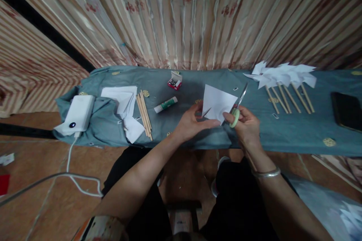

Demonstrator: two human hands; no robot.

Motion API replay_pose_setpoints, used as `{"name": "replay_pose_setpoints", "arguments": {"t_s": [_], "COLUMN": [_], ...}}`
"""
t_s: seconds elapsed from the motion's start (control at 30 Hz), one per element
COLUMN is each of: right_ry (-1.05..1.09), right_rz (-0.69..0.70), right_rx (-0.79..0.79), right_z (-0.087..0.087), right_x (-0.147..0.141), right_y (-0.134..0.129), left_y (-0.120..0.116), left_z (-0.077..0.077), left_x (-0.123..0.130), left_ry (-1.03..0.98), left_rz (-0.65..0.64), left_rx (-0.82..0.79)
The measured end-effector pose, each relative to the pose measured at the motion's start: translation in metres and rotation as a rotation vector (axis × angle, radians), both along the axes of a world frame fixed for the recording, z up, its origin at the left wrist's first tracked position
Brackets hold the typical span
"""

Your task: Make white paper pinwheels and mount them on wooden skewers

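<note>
A white square sheet of paper (217,99) is held up over the middle of the cloth-covered table. My left hand (190,122) grips its lower left edge between thumb and fingers, beside a dark slit that looks like a cut. In my right hand (249,126) is a pair of scissors (235,117) with pale green handles, its metal blades pointing up and away from the sheet. The right thumb also presses on the paper's lower right corner. Past the sheet, to the left, lie a glue stick (166,104) and an open small red box (174,81) of metal pins or tacks.
Left on the table are wooden sticks (144,115), a stack of white paper (124,96) and a white power bank (80,113) with a cable. Several paper pinwheels (283,75) on sticks lie at the right, near a black phone (346,110). A curtain (181,19) hangs behind.
</note>
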State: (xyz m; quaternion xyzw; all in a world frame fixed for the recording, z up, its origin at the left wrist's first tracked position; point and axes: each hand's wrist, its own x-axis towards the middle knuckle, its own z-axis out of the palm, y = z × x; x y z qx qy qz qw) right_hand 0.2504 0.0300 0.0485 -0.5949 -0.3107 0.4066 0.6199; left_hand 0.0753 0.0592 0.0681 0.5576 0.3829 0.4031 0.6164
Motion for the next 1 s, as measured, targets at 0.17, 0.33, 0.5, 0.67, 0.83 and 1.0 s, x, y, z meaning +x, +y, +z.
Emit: {"name": "replay_pose_setpoints", "arguments": {"t_s": [0.17,0.33,0.5,0.67,0.83,1.0], "right_ry": [0.037,0.078,0.118,0.103,0.018,-0.054], "right_rz": [0.041,0.117,0.169,0.369,0.667,0.792], "right_rx": [0.041,0.032,-0.028,-0.073,-0.082,-0.071], "right_z": [0.000,0.002,0.005,0.006,0.001,-0.005], "right_x": [-0.010,-0.015,-0.014,-0.011,-0.011,-0.016], "right_y": [0.003,0.001,-0.003,-0.013,-0.028,-0.036], "left_y": [-0.008,-0.001,0.001,0.015,0.031,0.032], "left_z": [-0.011,-0.010,-0.010,-0.006,0.004,0.004], "left_x": [0.013,0.015,0.013,0.005,-0.008,-0.009], "left_ry": [0.114,0.034,-0.065,-0.190,-0.237,-0.213], "left_rz": [0.094,0.308,0.335,0.424,0.521,0.513], "left_rx": [-0.025,-0.226,-0.267,-0.217,-0.183,-0.185]}}
